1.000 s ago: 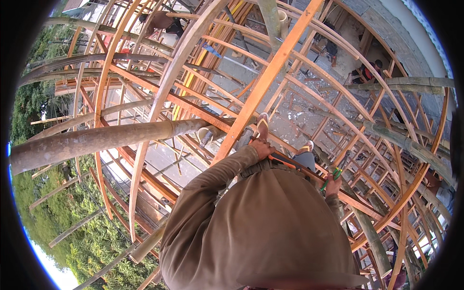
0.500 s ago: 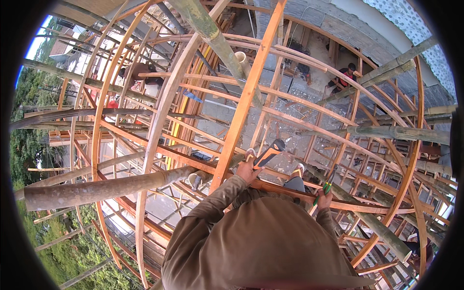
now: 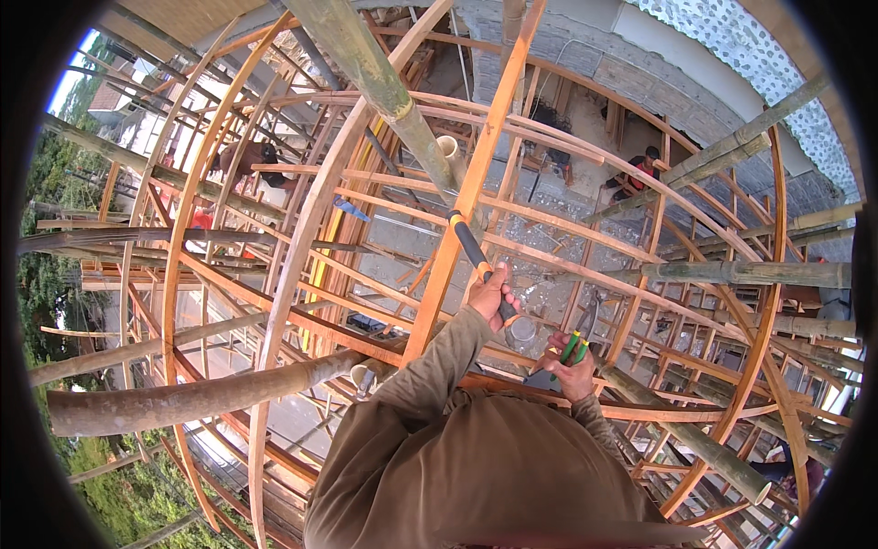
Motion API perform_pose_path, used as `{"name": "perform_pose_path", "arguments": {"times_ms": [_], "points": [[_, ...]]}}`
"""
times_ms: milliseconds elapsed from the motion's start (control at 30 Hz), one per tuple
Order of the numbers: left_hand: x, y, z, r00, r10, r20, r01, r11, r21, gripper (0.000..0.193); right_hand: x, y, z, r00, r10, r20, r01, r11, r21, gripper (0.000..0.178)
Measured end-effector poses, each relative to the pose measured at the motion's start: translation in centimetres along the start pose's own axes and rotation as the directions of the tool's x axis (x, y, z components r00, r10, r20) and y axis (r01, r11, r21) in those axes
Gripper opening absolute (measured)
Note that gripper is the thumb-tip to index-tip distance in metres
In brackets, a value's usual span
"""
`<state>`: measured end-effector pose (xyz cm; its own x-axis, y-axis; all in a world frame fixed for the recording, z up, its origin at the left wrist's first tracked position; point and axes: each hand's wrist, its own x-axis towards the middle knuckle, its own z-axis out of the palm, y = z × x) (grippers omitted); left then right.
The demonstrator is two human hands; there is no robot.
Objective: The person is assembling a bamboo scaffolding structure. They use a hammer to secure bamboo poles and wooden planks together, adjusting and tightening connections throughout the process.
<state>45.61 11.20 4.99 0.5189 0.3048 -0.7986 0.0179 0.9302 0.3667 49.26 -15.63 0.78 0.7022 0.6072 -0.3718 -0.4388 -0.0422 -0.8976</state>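
Note:
My left hand (image 3: 492,297) is closed around a hammer (image 3: 470,245) with a black-and-orange handle. The handle slants up and left from my fist, its far end beside an upright wooden beam (image 3: 457,252). A round grey shape just below the fist may be the hammer's head; I cannot tell. To the right, my right hand (image 3: 572,368) grips green-handled pliers (image 3: 574,346), their grey jaws pointing up and away from me. Both hands are in front of my body, above a crossing wooden rail (image 3: 631,412).
Curved wooden ribs (image 3: 311,220) and bamboo poles (image 3: 210,380) surround me in a lattice. A thick bamboo pole (image 3: 384,82) slopes overhead. Far below are a debris-strewn floor and a crouching person (image 3: 640,174) at the right; another person (image 3: 247,160) bends at the left. Trees stand beyond.
My left hand has moved right and up, and the hammer's handle now points up-left instead of up-right. My right hand has come left with the pliers, nearer the left hand.

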Motion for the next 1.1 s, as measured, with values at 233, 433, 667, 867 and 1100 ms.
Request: {"name": "perform_pose_path", "arguments": {"times_ms": [233,433,667,867,1100], "points": [[3.6,2.9,8.3,0.995,0.032,0.097,-0.002,0.958,-0.286,0.037,7.3,-7.5,8.5,0.949,-0.299,-0.098,0.313,0.932,0.184,0.069],[6.8,8.0,12.5,0.981,0.095,0.167,-0.029,0.932,-0.361,0.033,14.0,-13.6,10.6,0.903,-0.401,-0.154,0.400,0.916,-0.034,0.051],[14.9,14.3,13.1,0.943,0.229,0.242,-0.092,0.877,-0.472,0.018,22.9,-16.5,15.4,0.842,-0.527,-0.117,0.512,0.849,-0.132,0.040],[16.1,16.6,14.2,0.940,0.265,0.213,-0.108,0.826,-0.554,0.008,25.7,-18.6,16.5,0.844,-0.535,-0.036,0.529,0.841,-0.114,0.041],[18.2,18.0,13.0,0.930,0.248,0.270,-0.086,0.863,-0.497,0.025,28.1,-17.2,16.9,0.877,-0.480,0.037,0.476,0.854,-0.209,0.055]]}}
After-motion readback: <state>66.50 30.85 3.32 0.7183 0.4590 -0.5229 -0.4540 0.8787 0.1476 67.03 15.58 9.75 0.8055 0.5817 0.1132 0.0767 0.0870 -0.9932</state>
